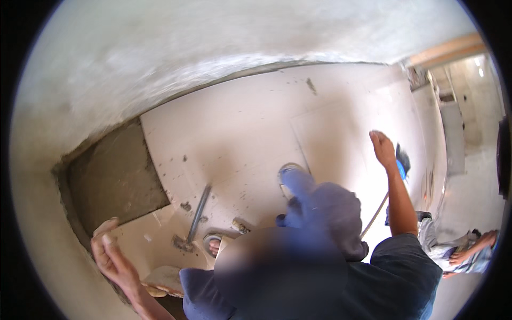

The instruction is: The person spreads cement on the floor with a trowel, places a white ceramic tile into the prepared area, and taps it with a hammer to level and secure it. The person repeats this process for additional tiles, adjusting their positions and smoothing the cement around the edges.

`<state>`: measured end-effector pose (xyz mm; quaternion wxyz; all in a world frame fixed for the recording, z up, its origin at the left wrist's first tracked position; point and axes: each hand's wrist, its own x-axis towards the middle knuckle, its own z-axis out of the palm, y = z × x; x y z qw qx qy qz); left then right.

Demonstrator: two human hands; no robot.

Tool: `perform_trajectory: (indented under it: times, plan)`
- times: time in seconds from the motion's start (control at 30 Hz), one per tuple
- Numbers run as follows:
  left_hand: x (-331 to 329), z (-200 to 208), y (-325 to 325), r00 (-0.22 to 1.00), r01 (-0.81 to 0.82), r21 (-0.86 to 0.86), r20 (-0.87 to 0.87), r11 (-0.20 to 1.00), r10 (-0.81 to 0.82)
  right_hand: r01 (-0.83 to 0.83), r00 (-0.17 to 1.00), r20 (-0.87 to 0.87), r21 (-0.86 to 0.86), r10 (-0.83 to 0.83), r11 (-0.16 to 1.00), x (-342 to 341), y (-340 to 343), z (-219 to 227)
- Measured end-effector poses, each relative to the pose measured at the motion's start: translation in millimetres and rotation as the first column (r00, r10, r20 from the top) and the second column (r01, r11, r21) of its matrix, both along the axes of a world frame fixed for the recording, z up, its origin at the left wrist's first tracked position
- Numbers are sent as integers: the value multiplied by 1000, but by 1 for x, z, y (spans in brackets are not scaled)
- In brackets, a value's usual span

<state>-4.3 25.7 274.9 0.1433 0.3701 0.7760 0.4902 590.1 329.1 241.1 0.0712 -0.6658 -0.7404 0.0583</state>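
Beside the left hand [114,258], a hammer [193,224] (on tile [240,133]).

White speckled tiles [240,133], grey mortar patch [114,178], dark blue sleeve [405,266].

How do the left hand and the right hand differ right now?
The left hand is low, open, fingers spread, by the bare grey floor patch near the wall; the right hand is raised over the white tiles, closed in a fist. Whether the fist holds anything cannot be told. Both are bare.
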Motion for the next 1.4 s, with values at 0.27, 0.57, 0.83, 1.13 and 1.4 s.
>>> perform_trajectory:
  times: [0.27, 0.57, 0.83, 1.13, 1.4]
  plan:
    - [137, -106, 174, 660, 749, -370, 335, 550, -673, 758, 647, 168, -242, -744, 605, 228, -126, -180]
    - [320, -299, 289, 749, 579, -398, 606, 711, -270, 893, 97, 98, -447, -990, 43, 249, -204, -272]
    - [415, -310, 303, 758, 347, -516, 646, 783, 90, 907, -151, 69, -386, -986, -166, 226, -194, -285]
    - [430, -315, 302, 901, 347, -644, 431, 682, -51, 916, -239, 94, -308, -966, -256, 263, -241, -336]
    - [433, -298, 294, 854, 439, -530, 496, 725, -155, 996, -76, -190, -59, -979, -65, 309, -196, -340]
